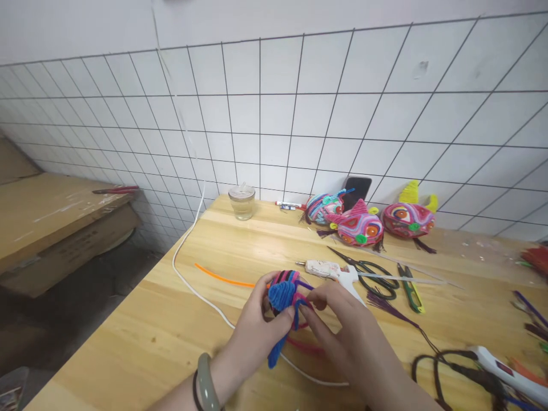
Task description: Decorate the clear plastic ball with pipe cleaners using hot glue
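Between both hands sat a pipe-cleaner bundle [285, 294] of blue, pink and purple, raised just above the wooden table [171, 319]. Her left hand [257, 325] pinched its blue strand; the right hand [342, 325] gripped the other side. Just beyond the right hand lay a glue gun [331, 271] and scissors [372, 274].

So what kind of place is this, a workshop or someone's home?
Most likely a small craft workbench. On the wooden table lie a glue gun, scissors and three finished pipe-cleaner figures, while both hands hold a half-made pipe-cleaner piece.
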Motion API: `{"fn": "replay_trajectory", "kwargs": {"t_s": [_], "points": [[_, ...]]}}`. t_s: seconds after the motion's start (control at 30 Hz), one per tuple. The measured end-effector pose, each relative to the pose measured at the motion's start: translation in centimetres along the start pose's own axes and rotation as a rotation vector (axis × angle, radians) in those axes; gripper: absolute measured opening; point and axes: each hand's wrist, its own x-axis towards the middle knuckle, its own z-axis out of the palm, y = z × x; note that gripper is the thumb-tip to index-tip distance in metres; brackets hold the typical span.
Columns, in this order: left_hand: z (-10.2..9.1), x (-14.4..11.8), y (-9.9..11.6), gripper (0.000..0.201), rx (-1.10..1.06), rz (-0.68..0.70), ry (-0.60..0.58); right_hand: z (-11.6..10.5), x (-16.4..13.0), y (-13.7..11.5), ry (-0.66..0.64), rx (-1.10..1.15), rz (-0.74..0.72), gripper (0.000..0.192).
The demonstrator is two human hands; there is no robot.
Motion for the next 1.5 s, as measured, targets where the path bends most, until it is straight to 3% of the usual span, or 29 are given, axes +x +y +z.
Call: {"fn": "replay_trajectory", "kwargs": {"t_s": [0.8, 1.17, 1.4, 1.5], "points": [[0.9, -0.1, 1.0, 0.041, 0.022, 0.031, 0.052, 0.1, -0.2, -0.1, -0.025, 0.006, 0.131, 0.010], [0.8, -0.1, 0.6, 0.039, 0.076, 0.042, 0.067, 0.3, -0.2, -0.1, 0.004, -0.064, 0.073, 0.008], [0.2, 0.0, 0.2, 0.038, 0.076, 0.017, 0.080, 0.3, 0.0, 0.0, -0.035, 0.018, 0.101, 0.012], [0.2, 0.1, 0.2, 0.038, 0.049, 0.002, 0.092, 0.3, 0.0, 0.1, 0.008, 0.012, 0.098, 0.009]]}}
